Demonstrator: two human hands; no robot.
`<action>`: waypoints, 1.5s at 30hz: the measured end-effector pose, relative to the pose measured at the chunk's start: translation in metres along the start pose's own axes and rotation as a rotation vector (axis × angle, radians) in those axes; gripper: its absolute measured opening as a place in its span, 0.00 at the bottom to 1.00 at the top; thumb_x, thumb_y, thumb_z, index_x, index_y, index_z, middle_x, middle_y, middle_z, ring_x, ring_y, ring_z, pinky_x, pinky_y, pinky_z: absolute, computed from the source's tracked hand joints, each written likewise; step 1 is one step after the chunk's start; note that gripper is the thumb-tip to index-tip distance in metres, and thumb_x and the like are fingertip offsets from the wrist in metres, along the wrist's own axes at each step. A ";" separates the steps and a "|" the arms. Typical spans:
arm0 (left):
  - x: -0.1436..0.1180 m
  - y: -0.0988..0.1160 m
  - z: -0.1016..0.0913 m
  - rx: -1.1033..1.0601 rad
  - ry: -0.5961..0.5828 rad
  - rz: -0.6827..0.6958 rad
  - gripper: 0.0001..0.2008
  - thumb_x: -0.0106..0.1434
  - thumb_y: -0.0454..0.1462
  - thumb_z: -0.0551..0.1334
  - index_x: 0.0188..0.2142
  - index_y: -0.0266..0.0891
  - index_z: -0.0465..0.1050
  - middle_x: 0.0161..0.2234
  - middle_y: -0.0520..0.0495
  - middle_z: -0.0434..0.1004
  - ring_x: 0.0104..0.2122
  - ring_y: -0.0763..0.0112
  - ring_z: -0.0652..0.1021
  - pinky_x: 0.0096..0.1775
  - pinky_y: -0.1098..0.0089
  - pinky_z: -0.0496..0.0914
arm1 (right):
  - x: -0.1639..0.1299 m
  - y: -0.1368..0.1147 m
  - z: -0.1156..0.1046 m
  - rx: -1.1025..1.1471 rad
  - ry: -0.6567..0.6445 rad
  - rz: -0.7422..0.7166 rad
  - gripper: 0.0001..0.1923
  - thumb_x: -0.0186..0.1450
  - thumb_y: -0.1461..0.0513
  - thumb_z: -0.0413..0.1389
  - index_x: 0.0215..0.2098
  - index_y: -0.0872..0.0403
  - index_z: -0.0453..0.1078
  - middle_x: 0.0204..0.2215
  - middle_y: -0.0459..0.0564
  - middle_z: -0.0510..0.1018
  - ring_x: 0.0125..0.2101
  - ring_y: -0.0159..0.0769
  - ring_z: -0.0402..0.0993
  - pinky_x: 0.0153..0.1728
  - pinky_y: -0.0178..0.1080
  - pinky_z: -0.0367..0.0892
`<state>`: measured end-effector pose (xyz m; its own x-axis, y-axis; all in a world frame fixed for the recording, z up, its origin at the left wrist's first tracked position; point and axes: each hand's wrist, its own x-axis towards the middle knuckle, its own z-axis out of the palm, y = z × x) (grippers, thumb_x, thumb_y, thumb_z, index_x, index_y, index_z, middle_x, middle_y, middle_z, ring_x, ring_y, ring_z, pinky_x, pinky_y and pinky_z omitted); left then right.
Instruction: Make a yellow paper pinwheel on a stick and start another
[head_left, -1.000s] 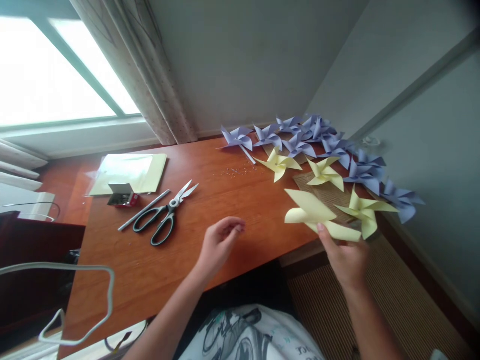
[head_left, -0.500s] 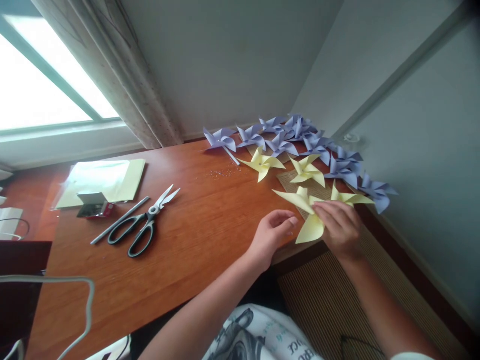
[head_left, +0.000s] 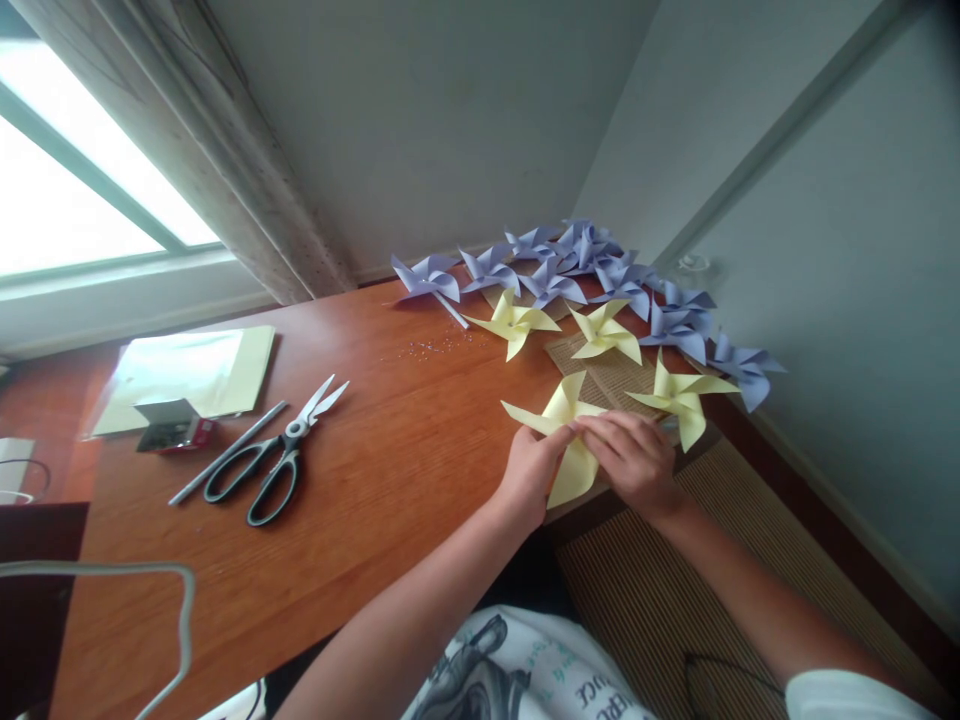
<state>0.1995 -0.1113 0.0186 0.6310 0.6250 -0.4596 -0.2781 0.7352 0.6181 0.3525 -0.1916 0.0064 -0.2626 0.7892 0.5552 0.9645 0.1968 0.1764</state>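
Inspection finds one yellow pinwheel (head_left: 553,418) held in both hands at the table's (head_left: 390,480) near edge, toward its right-hand corner; whether any of its paper touches the surface cannot be told. The right hand (head_left: 632,452) has its grip closed at the centre, fingertips bunched there from the right. The left hand (head_left: 531,470) meets it from the left, thumb at the centre and fingers largely hidden; its grip is judged to be a pinch on the same folds. No fastening can be made out under the fingers. For sound handling, pressure should stay on the centre alone, with the gathered tips aligned and one hand steadying the layers while the other adjusts. The curved blades should be left free, as firm contact would probably crease them. The lower blade, nearest the table edge, warrants particular care against bending. Clearance is also advised on the right, where a second yellow pinwheel (head_left: 682,397) lies close to the right hand, and beyond, where brown cardboard (head_left: 600,380) lies. The scissors (head_left: 289,440), blades parted, rest well apart toward the table's left edge and present no obstruction.
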 end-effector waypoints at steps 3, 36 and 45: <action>0.002 -0.001 -0.002 -0.015 0.009 0.007 0.20 0.51 0.37 0.71 0.44 0.32 0.78 0.37 0.40 0.83 0.35 0.61 0.82 0.39 0.67 0.74 | 0.001 -0.004 -0.001 -0.021 -0.024 -0.001 0.14 0.68 0.66 0.61 0.50 0.46 0.77 0.48 0.45 0.84 0.48 0.42 0.78 0.52 0.46 0.69; 0.015 -0.020 -0.011 0.439 0.090 0.279 0.07 0.54 0.40 0.70 0.30 0.38 0.79 0.28 0.46 0.81 0.30 0.63 0.78 0.34 0.68 0.69 | 0.003 0.007 -0.028 0.580 -0.183 0.877 0.18 0.61 0.51 0.66 0.44 0.52 0.76 0.41 0.54 0.84 0.39 0.48 0.81 0.43 0.51 0.77; 0.008 -0.034 0.001 0.523 -0.072 0.329 0.04 0.57 0.34 0.65 0.32 0.40 0.81 0.32 0.46 0.82 0.34 0.62 0.80 0.39 0.67 0.71 | -0.011 0.020 -0.027 1.000 -0.364 1.050 0.15 0.58 0.57 0.67 0.42 0.53 0.80 0.33 0.50 0.85 0.34 0.46 0.82 0.33 0.44 0.79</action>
<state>0.2147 -0.1315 -0.0060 0.6249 0.7644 -0.1590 -0.0859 0.2697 0.9591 0.3734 -0.2122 0.0256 0.4218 0.8883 -0.1818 0.3648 -0.3498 -0.8629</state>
